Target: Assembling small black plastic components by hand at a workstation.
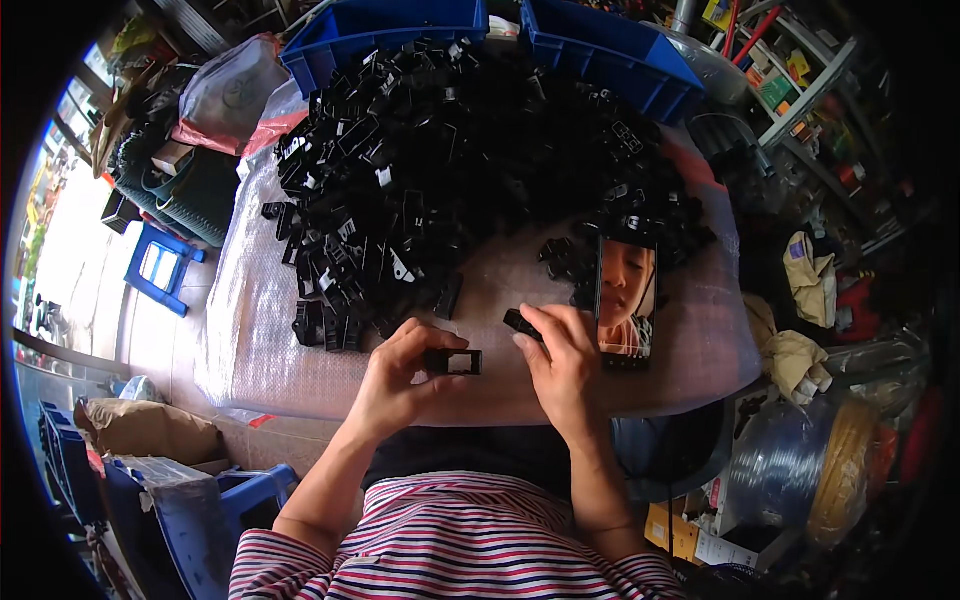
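Left hand (395, 375): fingers and thumb pinch a black frame (441, 362) with a window in it, over the surface (270, 375), near the middle of its near edge.
Right hand (562, 350): finger and thumb pinch a small black piece (519, 322), a bit farther from that edge; the two parts do not touch.
Black frame, how to hold: grip one end, as now, so the window stays easy to see; pinch firmly, but do not squash it.
Small black piece, how to hold: keep fingertips on its end, turn it slowly and look at its shape.
Black pile (480, 150): covers the far part of the surface and spreads toward its left edge; keep wrists away from it.
Phone (628, 300): near the right edge, just beside the right hand; mind that elbow and knuckles do not bump it.
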The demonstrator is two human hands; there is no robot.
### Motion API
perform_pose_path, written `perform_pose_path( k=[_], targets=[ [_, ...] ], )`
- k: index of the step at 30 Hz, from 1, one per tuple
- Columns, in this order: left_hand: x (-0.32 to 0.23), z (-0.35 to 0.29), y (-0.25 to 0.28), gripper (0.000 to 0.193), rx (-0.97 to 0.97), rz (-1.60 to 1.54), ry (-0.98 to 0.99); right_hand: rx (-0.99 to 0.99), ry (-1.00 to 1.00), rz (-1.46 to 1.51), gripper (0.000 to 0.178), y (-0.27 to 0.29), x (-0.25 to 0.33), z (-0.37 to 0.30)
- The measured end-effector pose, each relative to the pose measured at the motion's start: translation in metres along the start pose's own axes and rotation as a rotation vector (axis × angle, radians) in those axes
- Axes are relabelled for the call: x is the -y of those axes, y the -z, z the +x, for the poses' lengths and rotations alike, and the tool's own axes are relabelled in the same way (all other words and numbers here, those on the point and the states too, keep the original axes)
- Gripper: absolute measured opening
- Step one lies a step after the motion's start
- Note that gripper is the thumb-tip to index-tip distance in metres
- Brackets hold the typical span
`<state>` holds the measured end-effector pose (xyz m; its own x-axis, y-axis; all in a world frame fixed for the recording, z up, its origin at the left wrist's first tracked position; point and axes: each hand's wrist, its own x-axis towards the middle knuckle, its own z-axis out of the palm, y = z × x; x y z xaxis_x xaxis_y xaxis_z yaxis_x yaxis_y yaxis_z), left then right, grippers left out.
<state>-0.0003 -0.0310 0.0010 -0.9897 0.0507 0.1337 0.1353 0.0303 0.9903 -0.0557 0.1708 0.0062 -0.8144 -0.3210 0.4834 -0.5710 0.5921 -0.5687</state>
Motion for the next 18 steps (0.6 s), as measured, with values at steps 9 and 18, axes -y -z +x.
perform_pose_path(
  k=[9, 18],
  targets=[
    [0.000, 0.005, -0.021, 0.038, 0.069, -0.241, 0.151, 0.016, 0.109, 0.356, 0.034, 0.002, 0.024, -0.007],
    [0.010, -0.003, -0.014, 0.039, 0.083, -0.215, 0.084, 0.022, 0.174, 0.343, 0.037, -0.004, 0.023, -0.014]
  ],
)
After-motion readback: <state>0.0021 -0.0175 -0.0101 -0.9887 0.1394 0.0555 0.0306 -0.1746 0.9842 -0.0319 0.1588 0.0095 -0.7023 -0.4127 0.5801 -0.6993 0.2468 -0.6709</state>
